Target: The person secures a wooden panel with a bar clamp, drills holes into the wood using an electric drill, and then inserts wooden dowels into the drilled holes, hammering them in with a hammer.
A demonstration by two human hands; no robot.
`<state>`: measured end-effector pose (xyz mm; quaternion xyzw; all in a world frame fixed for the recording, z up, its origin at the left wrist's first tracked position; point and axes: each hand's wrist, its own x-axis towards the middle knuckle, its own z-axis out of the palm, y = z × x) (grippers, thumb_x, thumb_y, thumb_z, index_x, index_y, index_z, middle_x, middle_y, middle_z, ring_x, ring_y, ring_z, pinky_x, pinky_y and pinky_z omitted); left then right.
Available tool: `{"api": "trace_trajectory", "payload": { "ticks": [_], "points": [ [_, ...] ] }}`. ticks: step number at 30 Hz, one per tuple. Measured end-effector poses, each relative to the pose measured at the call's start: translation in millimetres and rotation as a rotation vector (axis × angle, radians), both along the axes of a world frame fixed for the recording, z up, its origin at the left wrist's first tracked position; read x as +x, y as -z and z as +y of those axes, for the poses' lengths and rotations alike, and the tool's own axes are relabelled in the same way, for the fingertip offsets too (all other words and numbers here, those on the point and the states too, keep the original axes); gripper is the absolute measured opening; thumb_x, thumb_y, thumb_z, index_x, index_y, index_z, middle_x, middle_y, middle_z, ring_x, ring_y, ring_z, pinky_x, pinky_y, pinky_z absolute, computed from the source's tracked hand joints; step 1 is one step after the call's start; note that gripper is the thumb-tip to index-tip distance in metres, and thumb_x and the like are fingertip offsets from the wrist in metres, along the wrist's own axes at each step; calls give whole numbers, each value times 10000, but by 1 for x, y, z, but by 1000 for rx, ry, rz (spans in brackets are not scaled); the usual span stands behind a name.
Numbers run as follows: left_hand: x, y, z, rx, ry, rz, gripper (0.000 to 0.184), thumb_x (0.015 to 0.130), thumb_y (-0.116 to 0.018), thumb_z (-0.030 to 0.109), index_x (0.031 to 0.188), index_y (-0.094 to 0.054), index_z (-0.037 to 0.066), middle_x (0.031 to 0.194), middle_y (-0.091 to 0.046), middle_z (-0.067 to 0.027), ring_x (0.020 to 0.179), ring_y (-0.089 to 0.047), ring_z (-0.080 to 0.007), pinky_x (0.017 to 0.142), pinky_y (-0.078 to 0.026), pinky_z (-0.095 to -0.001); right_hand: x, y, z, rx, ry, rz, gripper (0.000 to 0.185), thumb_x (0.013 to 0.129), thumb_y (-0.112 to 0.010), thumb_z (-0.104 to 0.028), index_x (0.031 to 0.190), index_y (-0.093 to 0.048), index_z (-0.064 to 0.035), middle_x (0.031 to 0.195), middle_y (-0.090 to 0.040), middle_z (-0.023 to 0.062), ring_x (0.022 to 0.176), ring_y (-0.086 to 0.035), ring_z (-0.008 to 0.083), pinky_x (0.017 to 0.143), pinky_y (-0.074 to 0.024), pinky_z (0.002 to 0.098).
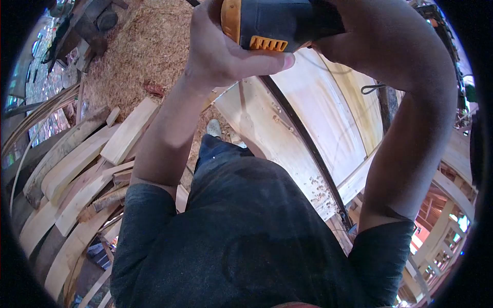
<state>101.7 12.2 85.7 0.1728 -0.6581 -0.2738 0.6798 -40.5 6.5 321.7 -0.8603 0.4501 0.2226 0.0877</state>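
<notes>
Head view: left hand (223,61) grips black-and-orange power tool (272,24); right hand (331,46) against it, grip cannot be told.

Orange-and-black tool (275,24) cut off at top, right hand (333,43) mostly hidden

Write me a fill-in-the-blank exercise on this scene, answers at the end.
The left hand has its ____ just below the slotted vent of the black-and-orange power tool.
The stacked boards lie on the person's ____ side.
Those boards are made of ____.
Beyond the dark trousers shows a pale ____.

Missing words: thumb; left; wood; shoe.
</notes>
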Motion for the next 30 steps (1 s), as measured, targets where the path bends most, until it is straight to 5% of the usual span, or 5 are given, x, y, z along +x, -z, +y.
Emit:
{"api": "trace_trajectory", "payload": {
  "ticks": [8,14,21,25,30],
  "points": [
    [-6,5,5,9,-9,37,1004,633,-934,35,1444,-346,102,1351,-545,-213,1233,-617,-315,1012,-558,-455,-5,16,-1,-40,-47,-22,198,853,-680,-68,1047,-711,-46,889,-725,133,863,-726,264,815,-587,386],
    [-10,11,-4,101,204,182,908,624,-943,44,1378,-440,95,1304,-604,-185,1209,-645,-293,1001,-567,-437,-5,24,1,-56,-71,-16,206,849,-675,-60,1052,-706,-47,893,-724,137,867,-725,272,817,-586,391],
    [-19,27,-2,24,35,193,928,614,-960,63,1377,-432,82,1321,-592,-188,1230,-631,-294,1026,-551,-448,-2,29,1,-67,-53,33,216,844,-670,-52,1058,-700,-48,899,-724,141,872,-724,281,819,-585,396],
    [-5,25,-4,59,-43,-12,931,614,-958,49,1380,-430,95,1336,-580,-192,1255,-611,-299,1056,-531,-466,4,30,1,-57,-30,65,227,836,-665,-42,1061,-696,-49,904,-723,147,878,-722,292,820,-584,403],
    [-11,42,-9,50,144,184,933,602,-958,27,1373,-439,106,1353,-570,-203,1270,-599,-308,1043,-539,-463,-7,35,-3,-32,-128,-17,263,809,-654,-24,1067,-693,-57,914,-722,154,886,-720,307,815,-577,424]
  ]
}}
